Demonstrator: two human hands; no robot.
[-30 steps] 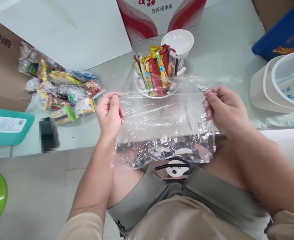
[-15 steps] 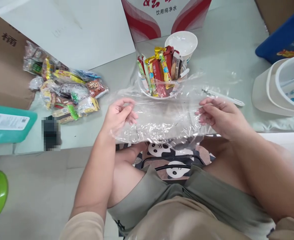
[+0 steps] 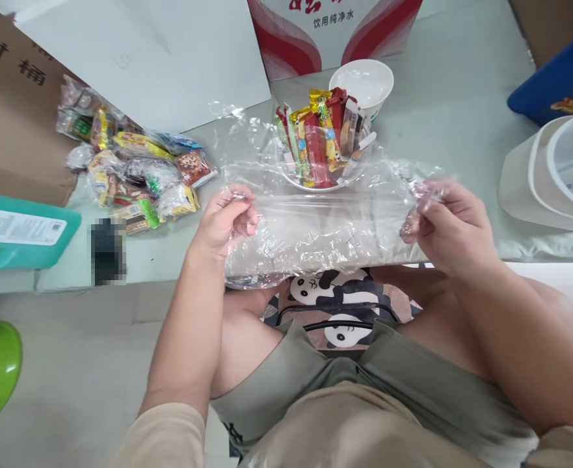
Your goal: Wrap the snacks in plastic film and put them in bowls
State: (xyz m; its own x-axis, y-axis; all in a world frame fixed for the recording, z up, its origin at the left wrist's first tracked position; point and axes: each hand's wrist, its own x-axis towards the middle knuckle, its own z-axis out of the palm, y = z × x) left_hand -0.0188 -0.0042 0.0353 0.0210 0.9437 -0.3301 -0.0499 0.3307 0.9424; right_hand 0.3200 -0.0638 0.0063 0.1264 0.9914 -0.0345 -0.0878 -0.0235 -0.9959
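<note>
A clear plastic bag [image 3: 310, 231] is stretched between my two hands at the table's front edge. My left hand [image 3: 230, 218] pinches its left side, and my right hand [image 3: 449, 224] grips its right side, where the film bunches over the fingers. Part of the film spreads in front of a white bowl [image 3: 310, 188]. Upright in that bowl stand several wrapped snack bars [image 3: 319, 140], in red, yellow and green packs. Right behind it is a white paper cup [image 3: 364, 81].
On the left lies a pile of packaged snacks [image 3: 140, 169], near a teal container [image 3: 27, 250] and a blurred dark object [image 3: 108, 250]. White buckets [image 3: 525, 175] and a blue box [image 3: 559, 78] stand at the right. A white box [image 3: 144, 58] and a red-and-white carton [image 3: 335, 32] line the back.
My right hand has moved outward to the right, pulling the bag wider and tauter. The left hand keeps its pinch. The whole view has shifted slightly.
</note>
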